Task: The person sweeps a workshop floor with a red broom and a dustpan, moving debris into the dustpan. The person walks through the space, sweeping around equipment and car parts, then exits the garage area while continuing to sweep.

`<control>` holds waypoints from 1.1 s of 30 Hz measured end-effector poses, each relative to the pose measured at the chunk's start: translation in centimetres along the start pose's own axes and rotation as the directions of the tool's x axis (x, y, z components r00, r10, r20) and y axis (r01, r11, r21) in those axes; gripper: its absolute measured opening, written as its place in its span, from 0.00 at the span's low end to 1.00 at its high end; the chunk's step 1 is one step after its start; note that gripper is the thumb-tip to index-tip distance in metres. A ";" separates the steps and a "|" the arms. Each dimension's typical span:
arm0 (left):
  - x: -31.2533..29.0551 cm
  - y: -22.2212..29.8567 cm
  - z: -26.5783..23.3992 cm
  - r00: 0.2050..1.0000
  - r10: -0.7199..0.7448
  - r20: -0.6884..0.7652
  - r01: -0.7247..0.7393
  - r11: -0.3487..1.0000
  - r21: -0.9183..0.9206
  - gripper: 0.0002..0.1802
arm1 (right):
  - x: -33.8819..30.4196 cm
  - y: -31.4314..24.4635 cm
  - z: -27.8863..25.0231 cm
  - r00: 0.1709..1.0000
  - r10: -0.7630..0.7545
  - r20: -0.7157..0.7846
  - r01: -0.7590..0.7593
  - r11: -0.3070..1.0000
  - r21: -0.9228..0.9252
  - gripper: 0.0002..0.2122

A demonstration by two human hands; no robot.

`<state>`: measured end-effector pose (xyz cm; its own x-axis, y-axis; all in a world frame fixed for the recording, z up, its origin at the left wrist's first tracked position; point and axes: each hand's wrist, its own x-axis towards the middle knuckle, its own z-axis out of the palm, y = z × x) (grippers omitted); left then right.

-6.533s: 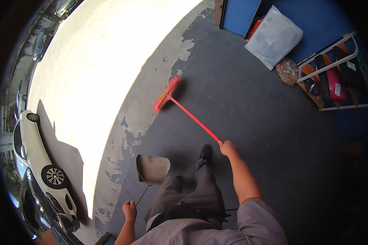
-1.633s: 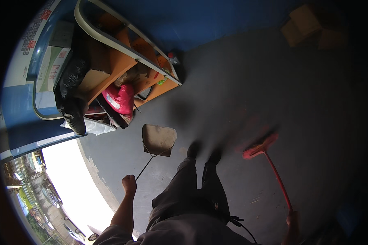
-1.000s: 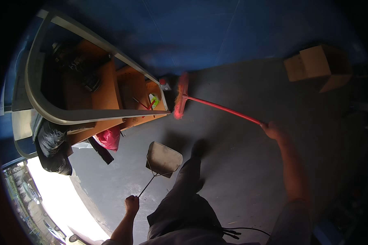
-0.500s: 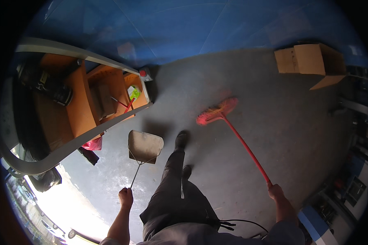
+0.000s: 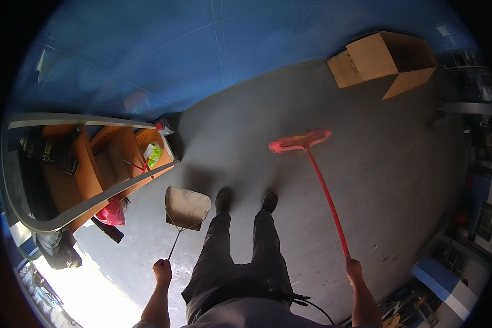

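My left hand (image 5: 162, 270) is closed round the thin metal handle of a dustpan (image 5: 188, 208). Its pale, scuffed pan hangs ahead of that hand, to the left of my feet; whether it touches the floor I cannot tell. In my right hand (image 5: 353, 271) is the red stick of a broom (image 5: 327, 191), gripped at its upper end. The wide red head, with some yellowish bristles, is out in front of me over the grey floor (image 5: 240, 126), right of my feet and slightly blurred.
On the left stands an orange shelf unit (image 5: 87, 158) with a grey frame; a pink bag (image 5: 112, 212) lies beside it. A bottle with a red cap (image 5: 163, 127) stands at its far end. An open cardboard box (image 5: 374, 57) sits by the blue wall (image 5: 202, 44). Equipment lines the right side.
I have stepped forward, and my feet are now side by side. The view has turned, so box and shelf appear further left. Broom and dustpan have come along in my hands.
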<state>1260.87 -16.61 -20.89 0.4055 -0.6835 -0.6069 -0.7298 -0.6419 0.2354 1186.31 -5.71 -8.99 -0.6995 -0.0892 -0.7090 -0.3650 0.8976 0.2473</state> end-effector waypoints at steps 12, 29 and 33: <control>-6.9 17.7 5.8 0.992 0.015 -0.122 -0.018 0.999 -0.026 0.19 | 26.5 -25.6 -6.7 0.941 -0.302 0.151 0.328 0.922 -0.203 0.32; -9.5 35.1 17.4 0.991 0.130 -0.023 -0.132 0.975 -0.180 0.19 | 21.2 15.8 -25.9 0.992 -0.016 -0.129 -0.025 0.950 -0.311 0.28; -12.6 37.9 18.4 0.969 0.244 -0.033 -0.246 0.958 -0.146 0.20 | 35.4 -4.9 -23.0 0.909 -0.359 -0.209 0.357 0.933 -0.050 0.24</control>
<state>1218.01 -25.91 -18.34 0.2329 -0.8305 -0.5060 -0.7189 -0.4975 0.4856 1149.25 -23.21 -20.11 -0.6338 -0.4939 -0.5953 -0.6208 0.7839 0.0105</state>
